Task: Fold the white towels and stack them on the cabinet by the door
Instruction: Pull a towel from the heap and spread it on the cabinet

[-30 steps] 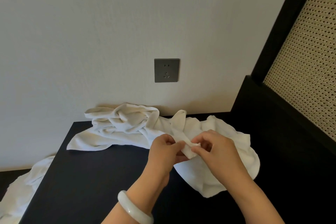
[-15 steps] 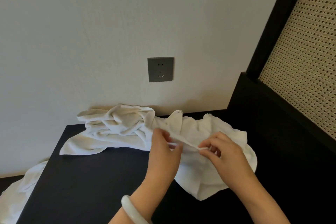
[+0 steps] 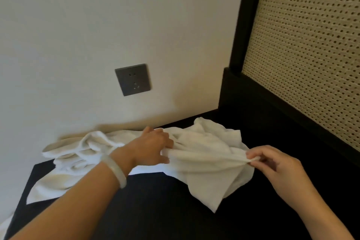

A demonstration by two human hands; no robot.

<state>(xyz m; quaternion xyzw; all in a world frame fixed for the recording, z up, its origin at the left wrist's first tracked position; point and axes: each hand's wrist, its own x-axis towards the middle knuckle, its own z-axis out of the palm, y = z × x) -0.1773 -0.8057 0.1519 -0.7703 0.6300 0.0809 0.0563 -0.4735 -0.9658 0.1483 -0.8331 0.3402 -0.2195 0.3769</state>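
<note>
Left grip [image 3: 153,147] clutches the white towel [image 3: 204,159]; right grip [image 3: 276,165] pinches its edge, on the black cabinet [image 3: 155,212].

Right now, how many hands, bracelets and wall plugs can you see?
Hands: 2, the left hand and the right hand, both holding the white towel
Bracelets: 1, the white bracelet on the left wrist
Wall plugs: 1, the grey wall socket
Total: 4
</note>
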